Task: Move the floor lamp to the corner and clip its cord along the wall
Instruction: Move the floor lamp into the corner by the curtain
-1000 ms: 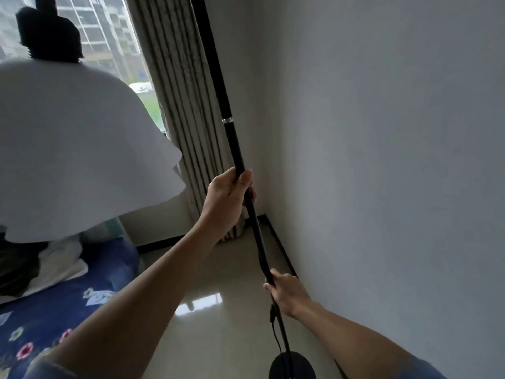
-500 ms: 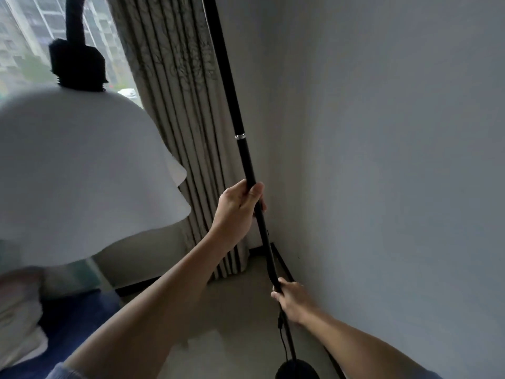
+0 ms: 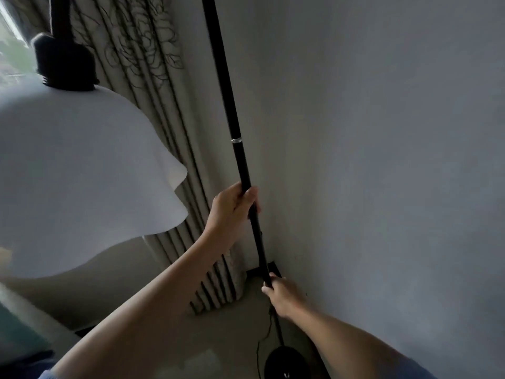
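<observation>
The floor lamp's thin black pole [image 3: 237, 149] runs from the top of the frame down to a round black base [image 3: 285, 363] on the floor by the wall. My left hand [image 3: 232, 206] grips the pole at mid height. My right hand [image 3: 281, 295] holds it lower down, close to the corner. The white wavy shade [image 3: 82, 173] with its black socket [image 3: 64, 64] hangs at the left. A thin black cord [image 3: 263, 343] trails from the pole beside the base.
A plain grey wall [image 3: 382, 160] fills the right side. A pleated patterned curtain [image 3: 153, 77] hangs in the corner down to the floor. Dark skirting [image 3: 274, 269] runs along the wall's foot. A bed edge [image 3: 24, 335] shows at lower left.
The lamp and both hands have moved closer to the corner and the wall. The view has swung right, so the window and bed have mostly left the frame.
</observation>
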### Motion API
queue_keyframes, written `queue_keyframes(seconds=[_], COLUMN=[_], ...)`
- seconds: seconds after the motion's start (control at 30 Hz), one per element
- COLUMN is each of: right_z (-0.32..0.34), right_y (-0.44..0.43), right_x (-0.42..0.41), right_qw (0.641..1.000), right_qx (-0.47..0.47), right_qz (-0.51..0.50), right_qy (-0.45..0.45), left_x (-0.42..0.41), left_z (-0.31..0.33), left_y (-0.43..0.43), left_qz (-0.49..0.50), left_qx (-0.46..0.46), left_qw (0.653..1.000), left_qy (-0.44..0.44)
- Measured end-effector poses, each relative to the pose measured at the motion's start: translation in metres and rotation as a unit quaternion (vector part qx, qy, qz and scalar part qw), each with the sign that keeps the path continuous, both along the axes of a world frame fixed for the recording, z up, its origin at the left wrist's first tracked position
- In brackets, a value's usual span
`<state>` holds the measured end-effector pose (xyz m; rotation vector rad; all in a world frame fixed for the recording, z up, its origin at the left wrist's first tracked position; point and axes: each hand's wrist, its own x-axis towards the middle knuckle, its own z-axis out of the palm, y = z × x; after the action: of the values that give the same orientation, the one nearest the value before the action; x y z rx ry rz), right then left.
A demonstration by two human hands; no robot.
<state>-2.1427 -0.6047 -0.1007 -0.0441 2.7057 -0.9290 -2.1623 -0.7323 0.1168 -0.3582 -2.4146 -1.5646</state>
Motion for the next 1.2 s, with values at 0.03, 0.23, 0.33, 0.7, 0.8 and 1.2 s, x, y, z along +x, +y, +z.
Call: queue_keyframes(seconds=[0.03, 0.23, 0.33, 0.7, 0.8, 1.2], right_z=[-0.001, -0.006, -0.014, -0.034, -0.038, -0.034], right_y=[0.0, -0.005, -0.008, -0.042, -0.051, -0.061], right_x=[-0.022, -0.129, -0.176, -0.319, -0.346, -0.438], right_qw=[1.0, 1.0, 1.0, 0.997, 0.995, 0.996], right_qx=[0.005, 0.016, 0.016, -0.038, -0.053, -0.069], right_qz=[0.004, 0.014, 0.007, -0.067, -0.073, -0.061], right_qy=[0.0, 0.004, 0.006, -0.031, -0.031, 0.013], left_x=[-0.02, -0.124, -0.174, -0.325, -0.356, -0.456], left_z=[-0.002, -0.009, -0.017, -0.061, -0.072, -0.062], left_y=[0.001, -0.005, -0.009, -0.036, -0.044, -0.056], left_qz=[0.01, 0.02, -0.011, -0.074, -0.083, -0.037], left_qx=[-0.002, -0.014, -0.012, -0.006, 0.004, 0.009], left_qw=[1.0, 1.0, 1.0, 0.997, 0.996, 0.999], left_qy=[-0.001, -0.013, -0.015, -0.022, -0.012, -0.032])
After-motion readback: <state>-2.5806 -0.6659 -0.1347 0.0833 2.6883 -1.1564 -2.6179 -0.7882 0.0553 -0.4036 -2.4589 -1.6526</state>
